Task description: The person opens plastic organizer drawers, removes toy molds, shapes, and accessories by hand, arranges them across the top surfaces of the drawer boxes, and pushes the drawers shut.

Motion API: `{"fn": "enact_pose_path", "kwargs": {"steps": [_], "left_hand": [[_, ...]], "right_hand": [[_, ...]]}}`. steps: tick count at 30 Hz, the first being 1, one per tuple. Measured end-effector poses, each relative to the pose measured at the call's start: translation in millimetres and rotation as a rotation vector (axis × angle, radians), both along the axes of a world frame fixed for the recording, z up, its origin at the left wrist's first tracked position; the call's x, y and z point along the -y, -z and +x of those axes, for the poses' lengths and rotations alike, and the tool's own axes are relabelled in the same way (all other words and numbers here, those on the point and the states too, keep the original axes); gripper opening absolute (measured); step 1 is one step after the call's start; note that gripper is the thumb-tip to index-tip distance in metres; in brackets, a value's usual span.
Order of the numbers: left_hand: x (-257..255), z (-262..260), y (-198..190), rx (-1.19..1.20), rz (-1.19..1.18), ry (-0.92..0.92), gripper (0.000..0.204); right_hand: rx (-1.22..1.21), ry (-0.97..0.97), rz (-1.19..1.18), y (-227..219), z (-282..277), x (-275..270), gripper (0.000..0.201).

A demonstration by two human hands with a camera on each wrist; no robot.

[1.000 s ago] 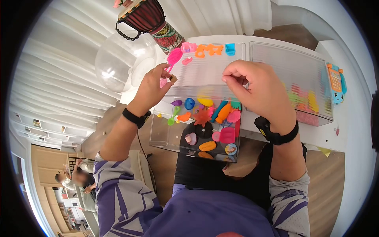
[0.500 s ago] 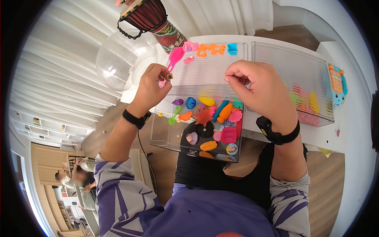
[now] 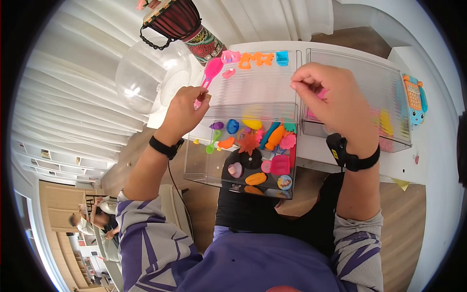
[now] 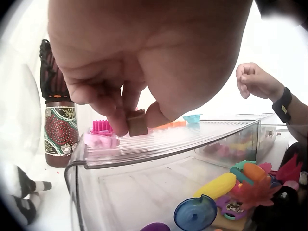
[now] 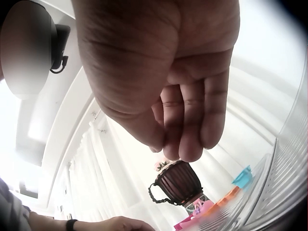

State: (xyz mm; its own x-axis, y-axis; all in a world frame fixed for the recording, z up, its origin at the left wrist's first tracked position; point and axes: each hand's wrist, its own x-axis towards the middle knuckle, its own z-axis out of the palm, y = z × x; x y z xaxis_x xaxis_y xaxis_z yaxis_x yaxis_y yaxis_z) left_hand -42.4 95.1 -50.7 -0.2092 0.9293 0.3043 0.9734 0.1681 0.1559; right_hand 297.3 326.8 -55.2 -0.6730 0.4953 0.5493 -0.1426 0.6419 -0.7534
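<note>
My left hand (image 3: 182,109) pinches a small brown block (image 4: 137,123) between thumb and fingers, above the left end of a clear drawer unit (image 4: 168,152). Behind that hand in the head view, a pink hairbrush (image 3: 212,69) lies on top of the unit. Held up over the right part of the unit, my right hand (image 3: 338,95) has loosely curled fingers, with nothing visible in them. Below and between the hands is a pulled-out clear drawer (image 3: 204,179) of toys, among them a blue round piece (image 4: 195,213), a yellow piece (image 4: 215,185) and a pink chair-like piece (image 3: 279,165).
Orange cutouts (image 3: 262,59) and a blue tub (image 3: 282,58) lie along the back of the unit's top. A drum (image 3: 185,29) and a clear globe (image 3: 146,73) stand at the back left. A toy telephone (image 3: 414,100) is at the right end.
My right hand has moved to the right, uncovering more of the drawer beneath it. My left hand has dipped slightly, still pinching the brown block.
</note>
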Motion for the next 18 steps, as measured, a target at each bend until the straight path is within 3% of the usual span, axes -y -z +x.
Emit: {"fn": "enact_pose_path", "kwargs": {"steps": [11,15,18], "left_hand": [[0,-2,3,-0.083,-0.015,-0.021,0.025],[3,19,-4,-0.115,0.069,-0.134,0.024],[4,44,-16,-0.115,0.118,-0.057,0.019]], "right_hand": [[0.009,0.042,-0.011,-5,15,-15,0.006],[0.003,0.052,-0.006,-4,18,-18,0.006],[-0.054,0.062,0.055,1,16,-21,0.008]]}}
